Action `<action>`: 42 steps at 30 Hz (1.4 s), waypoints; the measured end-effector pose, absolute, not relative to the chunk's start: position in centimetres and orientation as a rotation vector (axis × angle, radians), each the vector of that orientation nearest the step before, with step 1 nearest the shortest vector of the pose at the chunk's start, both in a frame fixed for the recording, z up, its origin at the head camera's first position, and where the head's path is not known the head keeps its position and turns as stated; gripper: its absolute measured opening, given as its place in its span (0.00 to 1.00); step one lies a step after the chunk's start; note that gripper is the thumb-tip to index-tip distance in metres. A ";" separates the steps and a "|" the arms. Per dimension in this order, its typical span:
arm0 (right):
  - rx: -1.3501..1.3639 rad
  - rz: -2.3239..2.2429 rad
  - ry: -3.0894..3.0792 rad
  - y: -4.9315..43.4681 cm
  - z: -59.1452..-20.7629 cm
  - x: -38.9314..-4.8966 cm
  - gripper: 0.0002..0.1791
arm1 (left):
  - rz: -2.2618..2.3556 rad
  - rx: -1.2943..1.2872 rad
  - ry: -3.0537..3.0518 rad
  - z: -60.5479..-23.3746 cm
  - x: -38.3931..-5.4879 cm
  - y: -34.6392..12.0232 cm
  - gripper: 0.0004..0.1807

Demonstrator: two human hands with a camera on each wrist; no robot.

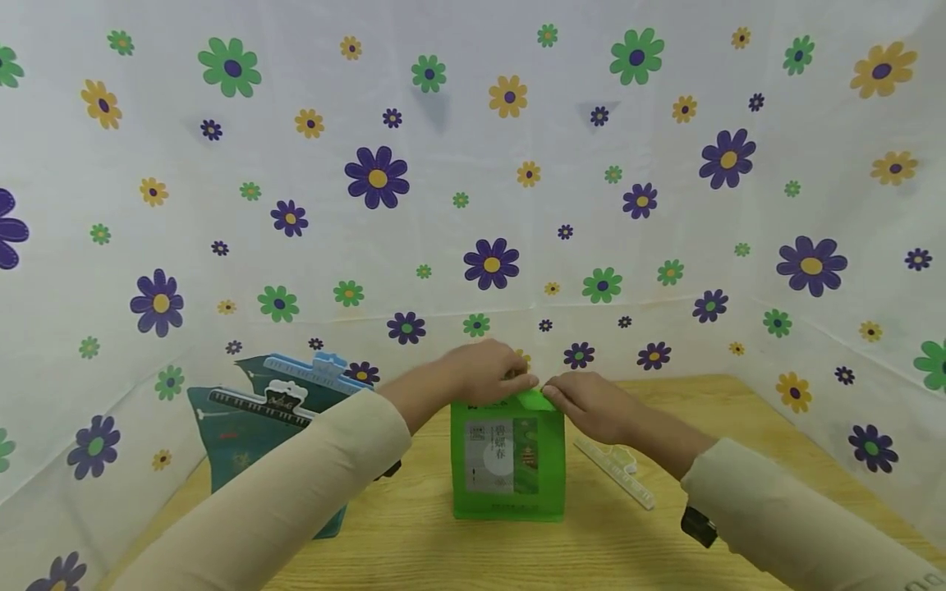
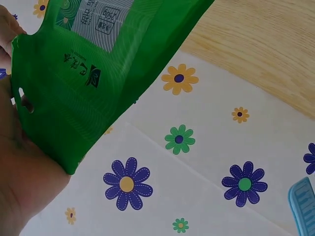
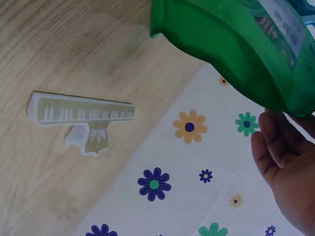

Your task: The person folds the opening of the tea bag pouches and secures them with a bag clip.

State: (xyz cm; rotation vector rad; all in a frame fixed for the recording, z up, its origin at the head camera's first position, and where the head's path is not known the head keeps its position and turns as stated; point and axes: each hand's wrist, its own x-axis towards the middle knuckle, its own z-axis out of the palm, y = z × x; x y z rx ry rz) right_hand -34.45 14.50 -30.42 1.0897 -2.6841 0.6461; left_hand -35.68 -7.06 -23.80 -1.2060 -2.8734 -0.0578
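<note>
A bright green tea bag [image 1: 508, 460] with a grey-and-green label stands upright on the wooden table. At its top left, my left hand [image 1: 484, 369] grips the upper edge. My right hand [image 1: 591, 406] pinches the top right corner, its thumb in front. Seen from the left wrist, the bag's top [image 2: 78, 93] has a small hole and lies against the left palm [image 2: 29, 177]. The right wrist view has the right hand [image 3: 295, 177] with curled fingers at the bag's edge; its thumb contact is partly hidden. Right of the bag lies a piano-keyboard-patterned clip [image 3: 81, 109].
Two dark teal bags stand at the left, partly behind my left sleeve [image 1: 296, 492]. A black keyboard clip [image 1: 259, 406] is across the front bag, a light blue clip [image 1: 318, 372] across the rear one. A flower-printed cloth [image 1: 443, 246] encloses the wooden table [image 1: 414, 546].
</note>
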 end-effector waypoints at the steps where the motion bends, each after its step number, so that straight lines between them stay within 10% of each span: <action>1: 1.102 0.638 -2.670 14.5 -30.6 -34.4 0.21 | -0.056 -1.210 -2.868 -23.8 -35.7 -7.1 0.20; 16: 1.138 0.467 -2.570 14.4 -32.0 -34.5 0.07 | -0.021 -1.218 -2.814 -24.4 -35.5 -8.0 0.14; 42: 0.918 0.256 -2.612 18.2 -33.5 -35.8 0.12 | -0.011 -1.178 -2.627 -25.3 -35.0 -7.5 0.10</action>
